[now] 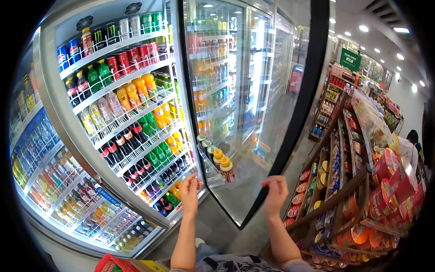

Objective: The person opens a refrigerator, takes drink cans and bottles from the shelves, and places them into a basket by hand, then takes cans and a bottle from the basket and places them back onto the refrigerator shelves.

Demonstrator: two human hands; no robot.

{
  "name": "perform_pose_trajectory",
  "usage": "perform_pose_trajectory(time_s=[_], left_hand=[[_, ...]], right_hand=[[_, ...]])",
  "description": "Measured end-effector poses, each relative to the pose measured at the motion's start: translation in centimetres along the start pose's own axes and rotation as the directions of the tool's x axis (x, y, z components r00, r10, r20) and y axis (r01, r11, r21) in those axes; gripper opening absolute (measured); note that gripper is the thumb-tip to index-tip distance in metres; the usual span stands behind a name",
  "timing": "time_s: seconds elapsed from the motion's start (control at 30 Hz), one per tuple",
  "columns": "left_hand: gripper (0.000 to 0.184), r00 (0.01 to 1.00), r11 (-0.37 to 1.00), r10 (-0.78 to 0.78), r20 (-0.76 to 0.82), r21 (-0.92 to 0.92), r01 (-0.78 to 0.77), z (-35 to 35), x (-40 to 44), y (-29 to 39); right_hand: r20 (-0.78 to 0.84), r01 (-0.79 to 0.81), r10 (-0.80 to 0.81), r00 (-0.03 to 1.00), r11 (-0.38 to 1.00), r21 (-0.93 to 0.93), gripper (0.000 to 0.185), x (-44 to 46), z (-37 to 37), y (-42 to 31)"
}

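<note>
A glass refrigerator door [253, 136] with a black frame stands swung out in front of me. My right hand [276, 192] is at its outer edge, fingers bent over the black frame. Lower down by the cabinet's front edge, my left hand [189, 195] is raised with loosely curled fingers and nothing visible in it. Behind that hand, the open cabinet holds rows of drinks, among them red cans [123, 62], orange soda bottles [131, 94] and dark cola bottles [129, 138]. Yellow-capped bottles [225, 165] show through the glass near the door's bottom.
At the lower left, a red basket [111, 264] stands beside a yellow box [152, 266]. A closed drinks cabinet [59, 167] is on my left. Along the right runs a snack rack [335, 181] with red cup-noodle tubs [383, 199]. Someone in a white top [409, 152] is beyond it.
</note>
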State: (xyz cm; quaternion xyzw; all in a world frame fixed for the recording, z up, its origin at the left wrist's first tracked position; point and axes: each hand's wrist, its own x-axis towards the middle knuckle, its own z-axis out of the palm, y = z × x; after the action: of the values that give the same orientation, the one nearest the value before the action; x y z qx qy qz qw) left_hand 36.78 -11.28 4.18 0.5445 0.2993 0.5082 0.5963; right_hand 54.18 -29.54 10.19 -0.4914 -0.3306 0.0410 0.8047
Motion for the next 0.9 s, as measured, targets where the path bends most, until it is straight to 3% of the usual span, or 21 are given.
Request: perform_pose_trajectory(time_s=[0.07, 0.23, 0.43, 0.67, 0.9], left_hand=[[0.026, 1.000, 1.000, 0.021, 0.018, 0.002, -0.022, -0.3, 1.9, 0.2], [0.025, 0.994, 0.994, 0.110, 0.011, -0.014, -0.110, -3.5, 8.4, 2.8], [0.026, 0.963, 0.963, 0.265, -0.039, 0.055, -0.263, -8.5, 18.0, 9.6], [0.028, 0.888, 0.881, 0.459, 0.017, 0.118, -0.458, -12.6, 29.4, 16.3], [0.029, 0.870, 0.864, 0.484, 0.093, 0.104, -0.492, -13.1, 37.9, 19.3]], right_hand=[[0.125, 0.051, -0.055, 0.991, 0.998, 0.035, 0.014, 0.9, 4.1, 0.9], [0.269, -0.067, 0.019, 0.963, 0.983, 0.169, 0.010, 5.8, 13.5, 4.7], [0.330, 0.003, -0.081, 0.941, 0.973, 0.230, 0.011, 13.1, 26.5, 6.2], [0.355, 0.044, -0.152, 0.923, 0.954, 0.296, 0.015, 19.8, 39.8, 7.6], [0.389, 0.013, -0.120, 0.913, 0.964, 0.267, 0.017, 23.9, 47.4, 11.2]])
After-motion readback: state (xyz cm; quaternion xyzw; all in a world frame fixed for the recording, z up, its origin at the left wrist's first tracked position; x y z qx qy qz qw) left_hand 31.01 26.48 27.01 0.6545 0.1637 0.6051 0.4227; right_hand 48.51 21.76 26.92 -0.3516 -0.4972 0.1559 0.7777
